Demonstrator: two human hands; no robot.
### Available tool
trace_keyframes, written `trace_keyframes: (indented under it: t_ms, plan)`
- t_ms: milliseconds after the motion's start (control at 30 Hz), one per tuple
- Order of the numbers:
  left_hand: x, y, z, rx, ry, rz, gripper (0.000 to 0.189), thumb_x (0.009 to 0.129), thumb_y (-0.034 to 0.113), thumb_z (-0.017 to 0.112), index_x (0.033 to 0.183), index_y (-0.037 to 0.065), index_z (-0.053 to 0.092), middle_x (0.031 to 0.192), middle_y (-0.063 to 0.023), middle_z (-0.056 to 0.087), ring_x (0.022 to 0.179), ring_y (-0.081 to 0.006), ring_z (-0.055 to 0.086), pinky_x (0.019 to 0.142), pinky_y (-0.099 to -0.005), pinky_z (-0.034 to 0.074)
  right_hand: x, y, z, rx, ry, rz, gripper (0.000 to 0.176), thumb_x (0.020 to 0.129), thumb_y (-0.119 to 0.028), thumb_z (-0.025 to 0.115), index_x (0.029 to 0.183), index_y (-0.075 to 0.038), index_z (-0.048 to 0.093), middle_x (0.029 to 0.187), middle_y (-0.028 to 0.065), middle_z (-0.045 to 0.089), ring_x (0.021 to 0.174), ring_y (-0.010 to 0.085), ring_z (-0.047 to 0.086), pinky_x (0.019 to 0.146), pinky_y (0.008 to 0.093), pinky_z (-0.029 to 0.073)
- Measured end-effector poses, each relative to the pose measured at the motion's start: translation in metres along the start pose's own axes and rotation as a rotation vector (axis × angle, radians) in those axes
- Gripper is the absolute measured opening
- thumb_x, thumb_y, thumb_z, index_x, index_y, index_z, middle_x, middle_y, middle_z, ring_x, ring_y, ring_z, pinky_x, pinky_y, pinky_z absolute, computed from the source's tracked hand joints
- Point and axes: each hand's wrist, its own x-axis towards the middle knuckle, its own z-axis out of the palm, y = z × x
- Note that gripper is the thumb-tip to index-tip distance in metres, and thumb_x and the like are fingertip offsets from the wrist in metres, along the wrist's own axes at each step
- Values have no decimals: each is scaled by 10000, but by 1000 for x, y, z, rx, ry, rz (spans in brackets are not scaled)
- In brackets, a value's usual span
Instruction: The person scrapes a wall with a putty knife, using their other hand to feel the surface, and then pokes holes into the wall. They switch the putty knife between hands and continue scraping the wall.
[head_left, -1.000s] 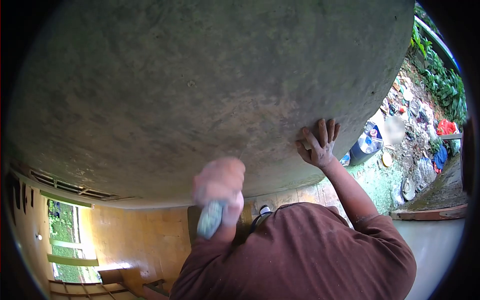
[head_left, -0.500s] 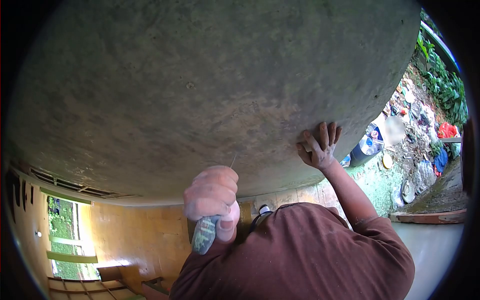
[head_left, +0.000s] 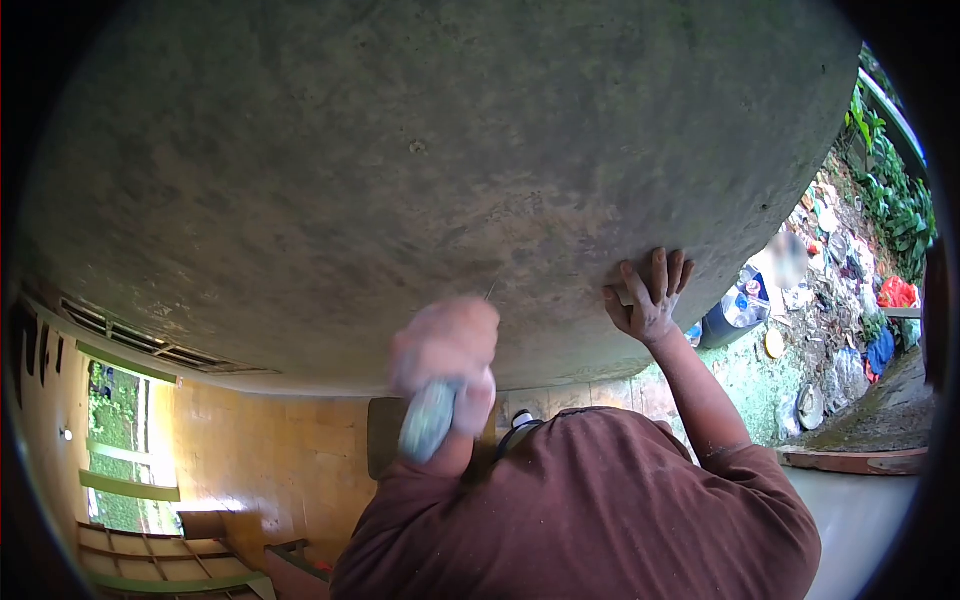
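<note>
My left hand [head_left: 447, 345] is a fist, smeared by motion, in front of a large grey, stained wall [head_left: 380, 190]. It is wrapped round a hand tool with a worn greenish handle [head_left: 430, 420], whose butt sticks out below the fist. A thin metal edge shows just above the knuckles, close to the wall; the blade's shape is hard to make out. To the right, my right hand [head_left: 652, 300] is open, fingers spread and laid against the same wall. Pale dust marks the back of it.
On the right, a dark blue bin [head_left: 735, 312] holds plastic bottles, beside scattered rubbish [head_left: 840, 260] and green plants [head_left: 895, 190]. A slatted vent [head_left: 150, 340] runs along the left of the wall. Yellow-brown tiled flooring [head_left: 270, 450] and a bright window [head_left: 125, 450] appear lower left.
My left hand has moved up and slightly right with the tool and is now blurred. My right hand remains spread on the wall. The whole view has shifted a little.
</note>
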Motion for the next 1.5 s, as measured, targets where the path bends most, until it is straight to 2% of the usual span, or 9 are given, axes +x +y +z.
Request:
trace_keyframes:
  t_ms: [67,133,300,367,867,933,1000,1133,1500]
  plan:
    - [-1,-1,-1,-109,-8,-107,286,842,220,598,684,70,412,508,-12,374,393,-124,309,391,-291,252,-1,-1,-1,1,-7,-3,574,805,-358,688,1329,-207,507,1503,196,275,1425,430,134,1138,566,32]
    - [-2,6,-5,-112,-24,-94,305,834,271,682,710,70,488,532,-18,469,417,-163,434,417,-309,386,1,2,0,-13,-10,-4,575,805,-356,688,1330,-207,507,1504,196,273,1425,430,134,1138,566,32]
    - [-1,2,-5,-91,16,-127,335,837,294,689,708,67,479,521,-15,459,420,-163,430,417,-312,380,0,1,-2,6,-19,3,568,798,-348,698,1317,-204,518,1506,192,271,1425,430,132,1139,564,32]
    - [4,7,-1,-147,-31,16,264,835,196,596,692,66,415,500,-10,369,395,-124,300,393,-295,253,1,2,-1,4,-20,6,568,799,-349,699,1317,-206,518,1507,193,269,1426,430,130,1139,564,32]
    - [-9,-10,11,-93,-11,-29,274,828,216,612,693,70,424,507,-11,390,395,-130,333,400,-289,285,-4,0,-1,5,-21,15,554,806,-354,688,1315,-212,522,1507,188,278,1428,428,128,1139,563,31]
    - [-15,-12,6,-207,-20,-153,293,830,228,626,685,64,431,507,-13,395,394,-136,338,400,-293,293,-4,0,1,2,-19,10,550,806,-353,687,1311,-209,526,1508,186,277,1429,427,123,1139,563,29]
    - [-17,-5,3,-195,-79,-71,181,773,159,661,713,59,524,562,-30,502,450,-180,485,442,-330,424,-5,2,1,0,-6,-1,542,805,-358,685,1304,-211,534,1502,188,288,1427,427,133,1139,564,34]
    - [-20,-11,13,-132,13,-150,382,845,316,664,656,82,430,501,2,399,389,-136,362,386,-291,300,-6,-1,1,7,-17,6,545,805,-358,684,1307,-210,530,1503,188,286,1426,427,134,1140,565,35]
    - [-12,-10,7,-58,-7,-70,307,822,260,651,693,72,445,505,-20,424,401,-152,380,400,-301,332,-3,2,-2,-40,-29,-47,573,826,-353,666,1328,-146,485,1502,236,258,1411,468,138,1131,584,45]
